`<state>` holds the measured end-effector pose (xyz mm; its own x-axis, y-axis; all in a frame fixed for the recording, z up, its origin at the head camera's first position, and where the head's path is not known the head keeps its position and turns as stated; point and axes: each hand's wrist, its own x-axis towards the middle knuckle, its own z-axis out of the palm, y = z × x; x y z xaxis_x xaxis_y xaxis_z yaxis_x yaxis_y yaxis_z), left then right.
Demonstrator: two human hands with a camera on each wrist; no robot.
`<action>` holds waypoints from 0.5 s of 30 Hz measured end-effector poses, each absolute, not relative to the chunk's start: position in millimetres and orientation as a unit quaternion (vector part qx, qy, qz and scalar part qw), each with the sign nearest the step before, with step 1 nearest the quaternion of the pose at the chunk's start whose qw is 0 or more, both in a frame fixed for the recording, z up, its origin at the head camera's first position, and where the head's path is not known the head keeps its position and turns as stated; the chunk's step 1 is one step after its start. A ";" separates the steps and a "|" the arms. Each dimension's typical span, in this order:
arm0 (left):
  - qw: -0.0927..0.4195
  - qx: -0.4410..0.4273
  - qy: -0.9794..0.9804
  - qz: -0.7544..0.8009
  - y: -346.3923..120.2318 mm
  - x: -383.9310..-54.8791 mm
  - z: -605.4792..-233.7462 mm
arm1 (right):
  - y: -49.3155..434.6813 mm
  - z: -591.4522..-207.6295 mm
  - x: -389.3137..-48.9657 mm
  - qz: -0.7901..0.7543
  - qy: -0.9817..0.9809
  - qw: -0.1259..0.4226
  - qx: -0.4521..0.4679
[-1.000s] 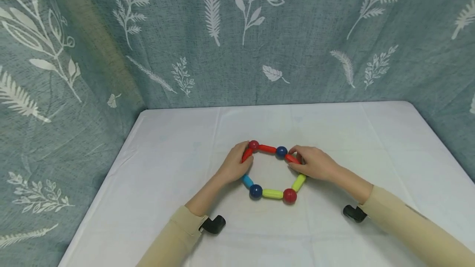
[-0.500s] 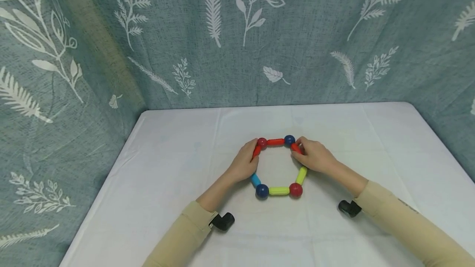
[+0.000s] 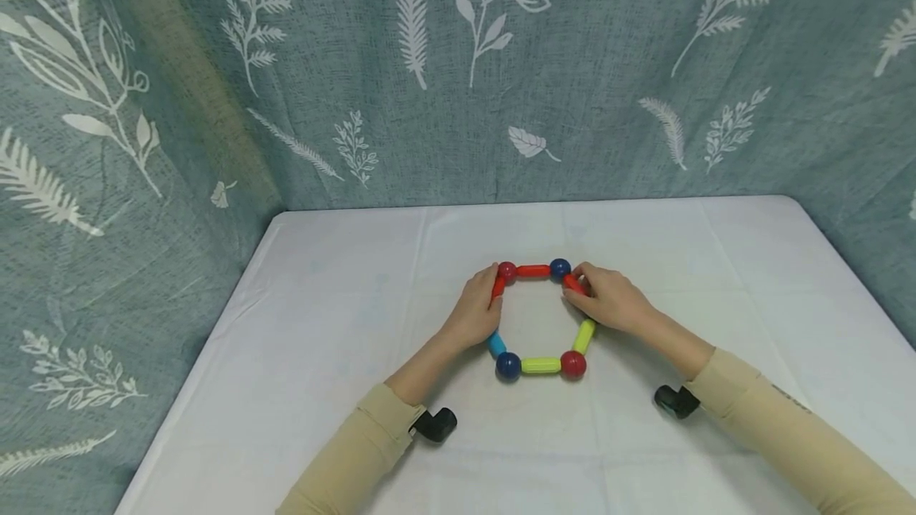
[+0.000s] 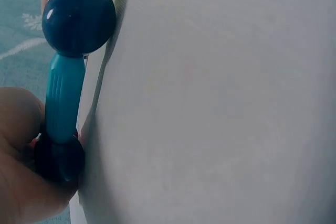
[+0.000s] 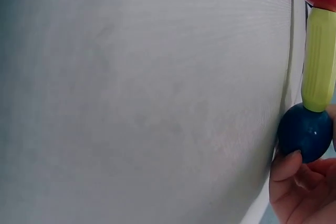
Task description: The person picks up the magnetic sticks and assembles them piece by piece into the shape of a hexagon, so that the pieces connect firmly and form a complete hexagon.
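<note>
Magnetic sticks and balls join into a six-sided ring on the white cloth. Its near side is a yellow-green stick (image 3: 541, 365) between a dark blue ball (image 3: 508, 366) and a red ball (image 3: 573, 365). A red stick (image 3: 533, 271) joins a smaller red ball (image 3: 506, 272) to a blue ball (image 3: 560, 269) at the far side. My left hand (image 3: 472, 308) grips the left corner, around a dark ball (image 4: 59, 158) below the light blue stick (image 4: 65, 98). At the right corner my right hand (image 3: 611, 299) grips the ring, fingers touching a blue ball (image 5: 305, 132).
White cloth (image 3: 343, 284) covers the table. A teal curtain (image 3: 444, 141) with white leaf prints hangs behind and at both sides. Black wrist cameras (image 3: 435, 425) sit under both sleeves.
Both hands have shifted the ring right and slightly away, turning it a little so its far and near sides lie nearly level. Over the last half second it has barely moved.
</note>
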<state>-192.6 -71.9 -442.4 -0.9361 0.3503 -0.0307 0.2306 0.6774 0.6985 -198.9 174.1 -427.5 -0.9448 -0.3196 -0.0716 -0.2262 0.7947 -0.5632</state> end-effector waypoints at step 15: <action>-0.001 0.134 0.937 0.323 -98.5 -179.9 -426.3 | 192.0 -426.9 -177.0 -0.328 0.926 0.077 -0.170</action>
